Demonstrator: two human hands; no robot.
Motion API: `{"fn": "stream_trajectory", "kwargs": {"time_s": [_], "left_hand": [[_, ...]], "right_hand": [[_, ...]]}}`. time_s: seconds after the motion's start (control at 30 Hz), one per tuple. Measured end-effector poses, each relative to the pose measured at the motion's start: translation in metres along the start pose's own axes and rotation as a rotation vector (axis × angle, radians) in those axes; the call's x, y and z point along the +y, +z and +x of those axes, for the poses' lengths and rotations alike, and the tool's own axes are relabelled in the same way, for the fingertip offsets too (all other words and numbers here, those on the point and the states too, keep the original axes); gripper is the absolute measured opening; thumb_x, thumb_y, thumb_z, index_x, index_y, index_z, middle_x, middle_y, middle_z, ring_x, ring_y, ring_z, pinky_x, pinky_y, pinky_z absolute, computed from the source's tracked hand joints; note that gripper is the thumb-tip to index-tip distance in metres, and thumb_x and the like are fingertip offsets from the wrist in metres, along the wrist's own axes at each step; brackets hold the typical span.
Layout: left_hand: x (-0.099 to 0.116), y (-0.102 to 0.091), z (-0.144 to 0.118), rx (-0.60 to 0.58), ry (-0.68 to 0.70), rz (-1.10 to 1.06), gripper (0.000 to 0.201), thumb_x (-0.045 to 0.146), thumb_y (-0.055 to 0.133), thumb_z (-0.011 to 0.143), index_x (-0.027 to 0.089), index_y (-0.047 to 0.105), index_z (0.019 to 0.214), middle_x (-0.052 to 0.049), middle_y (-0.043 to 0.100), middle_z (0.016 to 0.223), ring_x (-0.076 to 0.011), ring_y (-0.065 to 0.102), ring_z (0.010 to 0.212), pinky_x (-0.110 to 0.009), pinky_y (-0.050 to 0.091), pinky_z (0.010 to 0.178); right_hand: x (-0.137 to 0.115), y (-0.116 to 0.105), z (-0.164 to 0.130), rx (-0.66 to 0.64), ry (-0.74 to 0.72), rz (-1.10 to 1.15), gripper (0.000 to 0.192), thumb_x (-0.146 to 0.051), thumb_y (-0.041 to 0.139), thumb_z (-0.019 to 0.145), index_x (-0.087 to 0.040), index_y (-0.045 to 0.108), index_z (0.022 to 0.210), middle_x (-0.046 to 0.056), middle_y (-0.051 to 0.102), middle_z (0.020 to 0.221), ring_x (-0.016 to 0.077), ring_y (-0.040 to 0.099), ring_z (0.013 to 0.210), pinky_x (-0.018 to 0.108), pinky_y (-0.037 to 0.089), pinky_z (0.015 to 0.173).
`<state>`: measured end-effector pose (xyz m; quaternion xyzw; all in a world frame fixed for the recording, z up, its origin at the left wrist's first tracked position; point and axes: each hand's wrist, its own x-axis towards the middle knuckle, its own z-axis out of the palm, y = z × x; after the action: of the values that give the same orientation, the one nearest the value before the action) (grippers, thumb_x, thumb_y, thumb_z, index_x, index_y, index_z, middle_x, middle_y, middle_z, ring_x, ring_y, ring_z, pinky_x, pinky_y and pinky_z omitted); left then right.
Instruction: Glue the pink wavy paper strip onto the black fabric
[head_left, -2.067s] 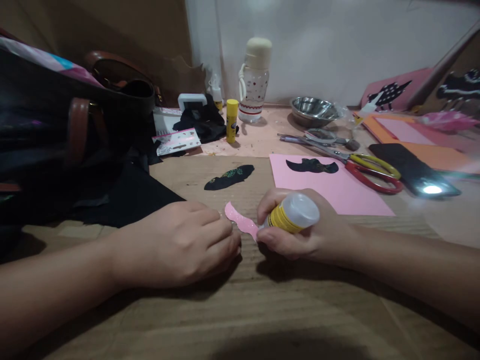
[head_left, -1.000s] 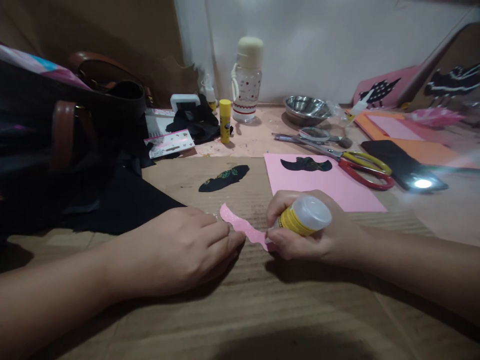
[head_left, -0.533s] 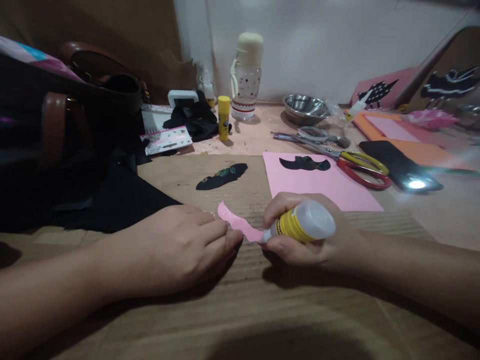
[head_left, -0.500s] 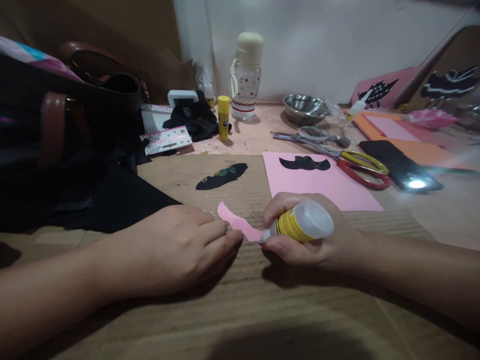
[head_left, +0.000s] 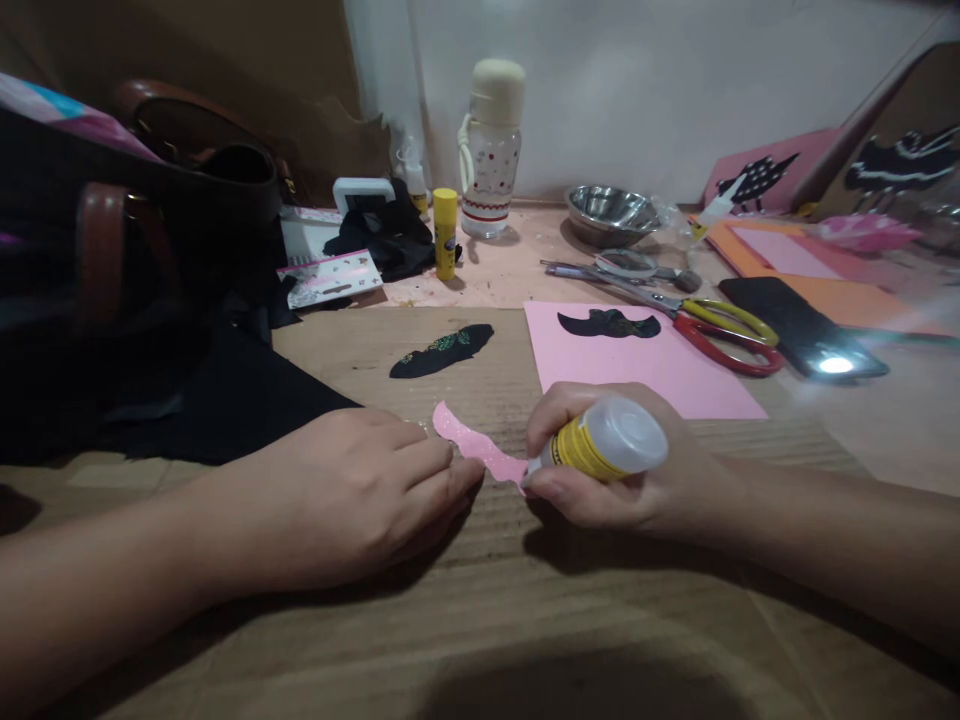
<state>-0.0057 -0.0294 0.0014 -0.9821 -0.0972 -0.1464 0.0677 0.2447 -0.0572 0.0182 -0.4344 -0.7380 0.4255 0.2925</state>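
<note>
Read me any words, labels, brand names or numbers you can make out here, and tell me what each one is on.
None can be read.
Small bottle in the right hand: yellow label with dark marks, too blurred to read.
Yellow glue stick: dark print near the base, too small.
Pink card by the bag: tiny marks, unreadable.
Water bottle: only a dotted pattern and red band, no text.

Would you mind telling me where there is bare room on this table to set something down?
Bare cardboard lies between the black cutout and the pink sheet, and in front of both hands. It is crowded behind, around the scissors, bowl and phone.
</note>
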Motion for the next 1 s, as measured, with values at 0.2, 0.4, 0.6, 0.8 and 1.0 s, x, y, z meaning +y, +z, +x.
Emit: {"fn": "stream_trajectory", "kwargs": {"time_s": [0.2,0.4,0.6,0.8,1.0], "left_hand": [[-0.002,0.001,-0.001,0.011,0.017,-0.014,0.026,0.012,0.040,0.106,0.012,0.066,0.106,-0.001,0.060,0.071,-0.0190,0.049,0.057,-0.040,0.042,0.050],[-0.002,-0.001,0.001,0.018,0.029,0.001,0.030,0.010,0.037,0.106,0.012,0.066,0.108,-0.001,0.061,0.070,-0.0190,0.050,0.056,-0.039,0.042,0.050],[0.000,0.000,0.000,-0.002,0.007,0.001,0.029,0.011,0.037,0.107,0.012,0.066,0.110,-0.001,0.061,0.071,-0.0195,0.049,0.058,-0.040,0.042,0.052],[-0.001,0.000,-0.002,-0.001,0.015,0.000,0.025,0.014,0.039,0.109,0.011,0.062,0.116,0.001,0.061,0.071,-0.0178,0.050,0.059,-0.036,0.042,0.054],[-0.002,0.001,-0.005,-0.035,0.019,-0.003,0.025,0.011,0.041,0.107,0.009,0.057,0.127,-0.002,0.068,0.083,-0.0185,0.058,0.067,-0.035,0.049,0.061]], "right_hand": [[0.000,0.001,0.000,-0.013,-0.010,-0.013,0.024,-0.041,0.075,0.080,-0.020,0.064,0.080,0.000,0.068,0.065,0.0126,0.057,0.055,0.023,0.043,0.051],[-0.001,-0.001,-0.002,-0.065,0.049,-0.008,0.026,-0.043,0.074,0.082,-0.019,0.063,0.078,0.000,0.065,0.061,0.0127,0.055,0.051,0.023,0.043,0.048],[0.000,-0.002,-0.001,-0.034,-0.011,-0.028,0.025,-0.040,0.075,0.082,-0.019,0.064,0.079,0.000,0.067,0.065,0.0120,0.057,0.054,0.022,0.044,0.050],[0.003,-0.003,-0.004,-0.049,-0.011,-0.026,0.025,-0.040,0.072,0.084,-0.018,0.062,0.077,0.001,0.067,0.061,0.0128,0.057,0.050,0.023,0.043,0.047],[0.007,-0.007,-0.011,-0.013,-0.035,-0.015,0.023,-0.039,0.072,0.084,-0.018,0.063,0.079,0.002,0.068,0.061,0.0138,0.059,0.049,0.023,0.044,0.045]]}}
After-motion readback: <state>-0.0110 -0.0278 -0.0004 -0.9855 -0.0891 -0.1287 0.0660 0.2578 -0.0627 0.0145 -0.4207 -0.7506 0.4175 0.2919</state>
